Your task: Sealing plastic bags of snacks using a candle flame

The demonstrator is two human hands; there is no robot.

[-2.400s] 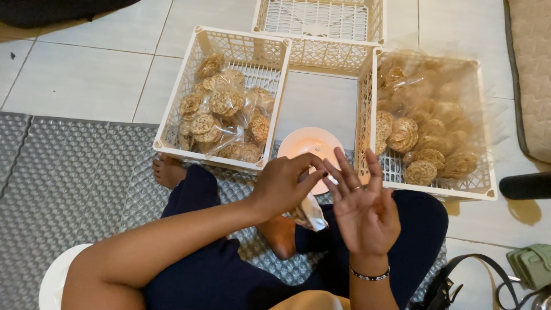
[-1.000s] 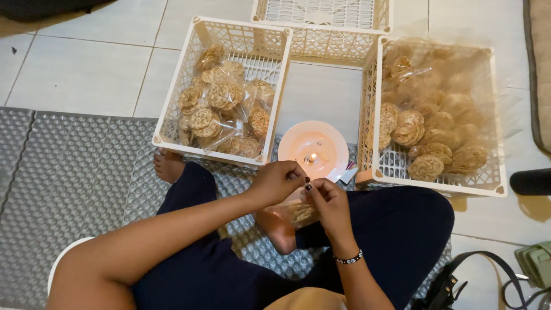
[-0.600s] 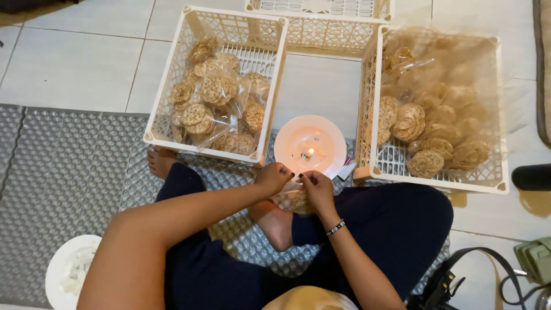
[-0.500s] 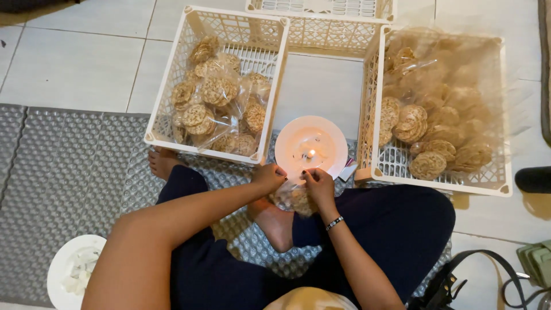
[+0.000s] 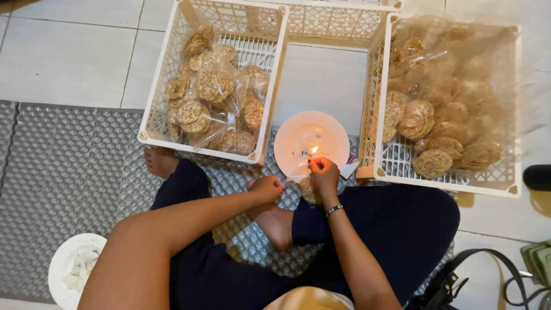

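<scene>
- Right hand (image 5: pixel 324 172) pinches the clear bag's (image 5: pixel 310 186) edge; left hand (image 5: pixel 267 188) grips its lower part.
- Just beyond the grip, the candle flame (image 5: pixel 314 150) burns on a pink plate (image 5: pixel 333 129): better keep fingers clear and pass the edge briefly.
- Cracker baskets (image 5: pixel 270 86) flank it.

Soft, even indoor light falls from above me; the pale tiles (image 5: pixel 69 63) glow faintly. The small flame (image 5: pixel 314 150) warms the plate (image 5: pixel 298 132). Shadows under my legs are weak, focus mostly sharp, edges slightly bent
</scene>
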